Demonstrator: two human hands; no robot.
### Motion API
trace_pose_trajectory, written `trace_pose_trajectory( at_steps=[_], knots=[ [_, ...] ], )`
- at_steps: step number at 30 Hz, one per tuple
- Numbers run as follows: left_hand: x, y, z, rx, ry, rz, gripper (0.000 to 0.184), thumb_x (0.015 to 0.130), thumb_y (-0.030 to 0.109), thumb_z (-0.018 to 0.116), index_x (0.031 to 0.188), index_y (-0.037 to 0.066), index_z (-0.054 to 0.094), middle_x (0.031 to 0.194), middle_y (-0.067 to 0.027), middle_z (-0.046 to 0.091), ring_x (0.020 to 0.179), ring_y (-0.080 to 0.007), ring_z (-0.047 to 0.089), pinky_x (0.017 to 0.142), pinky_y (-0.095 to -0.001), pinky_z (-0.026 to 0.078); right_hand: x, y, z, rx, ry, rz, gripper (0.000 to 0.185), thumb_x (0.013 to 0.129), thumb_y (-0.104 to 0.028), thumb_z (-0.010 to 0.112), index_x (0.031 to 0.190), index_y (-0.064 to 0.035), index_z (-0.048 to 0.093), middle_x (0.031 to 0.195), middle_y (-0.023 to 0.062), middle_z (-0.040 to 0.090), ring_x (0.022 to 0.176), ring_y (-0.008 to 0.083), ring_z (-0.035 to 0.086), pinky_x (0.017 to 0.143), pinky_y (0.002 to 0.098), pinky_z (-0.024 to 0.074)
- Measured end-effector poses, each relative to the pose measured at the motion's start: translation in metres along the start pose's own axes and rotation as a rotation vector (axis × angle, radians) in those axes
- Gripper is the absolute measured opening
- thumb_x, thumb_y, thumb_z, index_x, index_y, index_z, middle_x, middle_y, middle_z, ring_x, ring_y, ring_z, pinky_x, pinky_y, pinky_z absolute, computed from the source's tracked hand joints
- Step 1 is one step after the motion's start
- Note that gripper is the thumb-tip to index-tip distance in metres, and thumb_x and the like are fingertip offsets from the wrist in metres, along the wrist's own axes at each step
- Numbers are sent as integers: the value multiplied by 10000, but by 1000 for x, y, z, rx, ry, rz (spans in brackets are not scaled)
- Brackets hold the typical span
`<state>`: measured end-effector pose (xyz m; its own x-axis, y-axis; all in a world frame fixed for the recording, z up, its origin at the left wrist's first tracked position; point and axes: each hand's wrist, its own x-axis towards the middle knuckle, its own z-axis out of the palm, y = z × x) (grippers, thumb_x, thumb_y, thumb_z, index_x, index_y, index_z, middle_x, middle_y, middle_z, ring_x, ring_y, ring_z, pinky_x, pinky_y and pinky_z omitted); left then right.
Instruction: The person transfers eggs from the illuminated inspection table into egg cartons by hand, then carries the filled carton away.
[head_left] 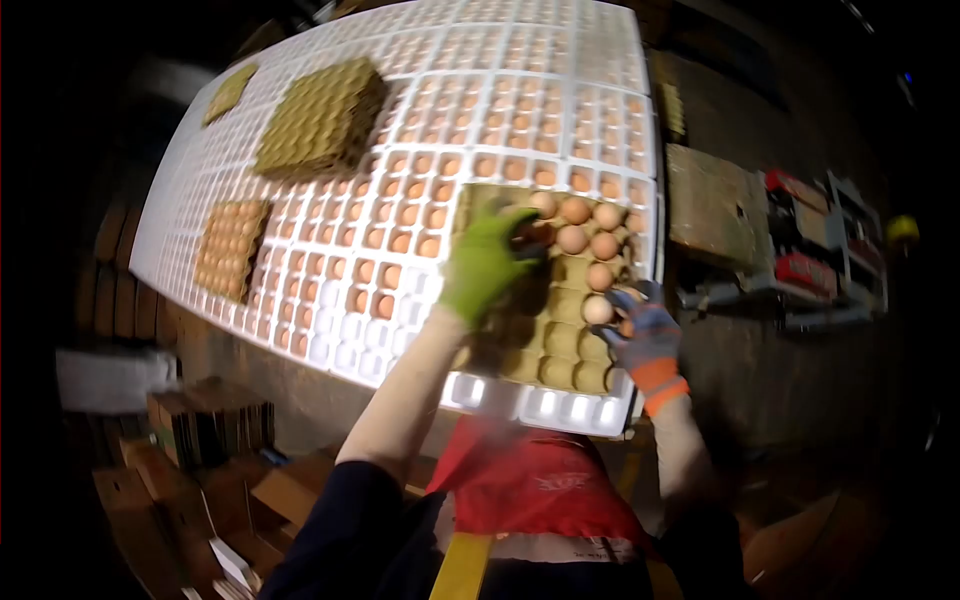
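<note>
A brown pulp egg tray (572,345) lies on the white egg trays near the front right corner. Several brown eggs (571,239) sit in its far and right cups, while cups toward the front are bare. My left hand (485,262), in a green glove, is over the tray's left part, its fingers curled round a shadowed egg (540,236). At the tray's right edge is my right hand (645,335), in a grey-blue and orange glove, its fingers bent round an egg (626,327). A paler egg (598,309) rests beside those fingertips.
White plastic trays (420,205) full of eggs cover the large surface. A stack of empty pulp trays (320,115), a smaller pulp tray (230,95) and a filled egg tray (231,250) lie on them. Cardboard (210,420) is at lower left; a metal machine (820,245) stands right.
</note>
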<state>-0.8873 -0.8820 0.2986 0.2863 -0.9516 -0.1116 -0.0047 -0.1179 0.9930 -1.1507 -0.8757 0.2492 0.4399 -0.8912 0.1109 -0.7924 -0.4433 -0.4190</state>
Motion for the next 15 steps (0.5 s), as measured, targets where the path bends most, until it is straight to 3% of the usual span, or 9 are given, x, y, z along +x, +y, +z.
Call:
trace_pose_trajectory(
  at_steps=[2,3,4,6,10,11,13,14,15],
  knots=[
    [-6,35,23,-650,-136,-350,211,958,138,597,1151,53,587,1027,-68,662,897,-166,625,782,-326,522,-7,13,4,356,85,-19,508,751,-97,863,1227,-103,684,1193,132,640,1127,282,603,985,384,500],
    [16,-10,21,-209,-108,-39,214,957,143,589,1149,48,601,1026,-94,662,910,-222,636,813,-361,521,-9,15,4,457,108,-50,461,786,-51,841,1214,-56,669,1179,110,635,1132,250,599,961,371,498],
    [38,-54,19,258,48,221,220,957,148,581,1148,44,614,1024,-121,663,924,-277,648,844,-396,520,-17,19,12,807,66,160,450,812,-45,831,1226,-31,653,1211,101,617,1106,224,597,943,364,500],
    [23,-34,1,687,67,341,229,914,157,625,1116,51,648,1106,-165,648,954,-352,648,877,-439,511,-23,-7,-8,901,10,231,407,839,-9,784,1220,-25,640,1172,119,641,1063,252,620,911,372,516],
    [-24,-35,-65,671,188,371,375,799,215,772,1151,104,704,1235,-171,613,1048,-354,665,893,-433,536,-25,-49,7,696,17,-28,382,824,-17,703,1197,-2,622,1100,106,649,969,222,623,844,356,515],
    [-41,-42,-91,619,302,362,433,774,212,810,1184,117,708,1231,-162,612,1064,-325,677,876,-408,559,-17,-89,5,721,38,-167,421,721,22,788,1118,-4,650,1124,176,644,1029,353,628,886,430,528],
    [-77,-56,-155,403,380,90,550,711,148,871,1233,126,699,1223,-129,618,1047,-247,692,820,-338,595,-8,-147,16,747,-129,-169,495,689,-31,846,1150,-7,665,1110,169,649,1023,341,630,875,438,526],
    [-87,-97,-196,711,550,236,564,693,76,883,1225,125,701,1200,-90,634,1028,-174,689,786,-289,606,0,-175,25,740,-193,-266,543,689,-83,881,1185,-13,674,1117,173,647,1008,336,630,884,436,521],
    [-102,-101,-231,700,593,88,496,704,117,868,1175,122,710,1182,-85,634,1007,-218,684,784,-337,597,4,-198,42,657,-219,-383,555,708,-134,890,1214,-38,681,1130,175,652,1004,354,634,886,436,527]
  ],
)
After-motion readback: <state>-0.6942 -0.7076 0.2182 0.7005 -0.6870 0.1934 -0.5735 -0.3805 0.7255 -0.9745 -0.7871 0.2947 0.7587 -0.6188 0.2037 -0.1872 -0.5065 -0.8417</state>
